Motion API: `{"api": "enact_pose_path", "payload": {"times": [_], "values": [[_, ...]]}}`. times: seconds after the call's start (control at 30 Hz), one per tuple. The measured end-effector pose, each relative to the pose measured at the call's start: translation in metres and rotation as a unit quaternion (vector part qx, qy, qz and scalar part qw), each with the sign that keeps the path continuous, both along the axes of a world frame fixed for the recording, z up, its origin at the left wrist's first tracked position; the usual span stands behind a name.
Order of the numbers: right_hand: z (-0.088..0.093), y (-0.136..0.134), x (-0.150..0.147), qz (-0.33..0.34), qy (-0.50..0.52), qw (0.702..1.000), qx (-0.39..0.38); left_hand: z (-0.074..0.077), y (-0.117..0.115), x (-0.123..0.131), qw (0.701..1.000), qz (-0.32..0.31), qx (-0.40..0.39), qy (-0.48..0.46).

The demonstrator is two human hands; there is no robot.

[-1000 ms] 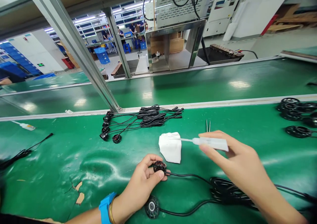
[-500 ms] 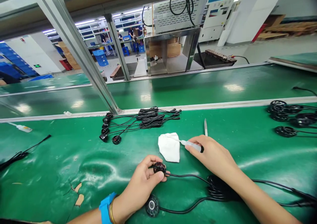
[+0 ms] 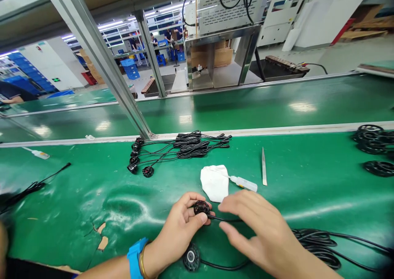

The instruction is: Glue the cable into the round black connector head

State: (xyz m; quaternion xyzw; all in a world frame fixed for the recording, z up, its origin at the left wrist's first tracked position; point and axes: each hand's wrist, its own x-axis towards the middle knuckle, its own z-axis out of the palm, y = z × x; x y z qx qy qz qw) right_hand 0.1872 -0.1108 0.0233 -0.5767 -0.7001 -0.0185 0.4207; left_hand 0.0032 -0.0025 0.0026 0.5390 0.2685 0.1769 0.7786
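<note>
Between the fingers and thumb of my left hand (image 3: 181, 217) is a small round black motor-like part (image 3: 202, 207) with a black cable (image 3: 226, 219) running off to the right. My right hand (image 3: 258, 225) hovers over that cable, fingers apart and holding nothing. Just beyond it, a small white dropper bottle (image 3: 244, 183) lies with its thin tip on a folded white cloth (image 3: 214, 183). Tweezers (image 3: 264, 167) rest farther right. Below my left hand sits a second round black part (image 3: 191, 257), its cable passing under my right hand toward a coiled bundle (image 3: 320, 242).
Several finished-looking round parts with bundled cables (image 3: 189, 145) lie in a row near the white ledge. More black rings (image 3: 369, 139) are at the right. Another bottle (image 3: 40, 154) and a cable (image 3: 37, 185) lie left. A metal post (image 3: 107, 69) rises from the ledge.
My right hand has let go of the dropper bottle, leaving it on the cloth's edge, and has come down and left toward the held part. My left hand keeps its hold.
</note>
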Motion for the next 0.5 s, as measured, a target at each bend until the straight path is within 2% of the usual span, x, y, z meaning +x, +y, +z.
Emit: {"api": "enact_pose_path", "payload": {"times": [0.1,0.23,0.5], "values": [[-0.007,-0.002,-0.014,0.019,-0.001,1.000,-0.013,0.001,0.000,0.000,1.000,0.003,0.008,0.011],[-0.018,0.000,-0.017,-0.002,-0.024,1.000,-0.012,0.002,0.000,-0.001,1.000,0.001,0.007,0.024],[-0.025,0.004,-0.021,-0.035,-0.027,0.999,-0.013,-0.005,0.001,-0.001,1.000,0.006,0.001,0.011]]}}
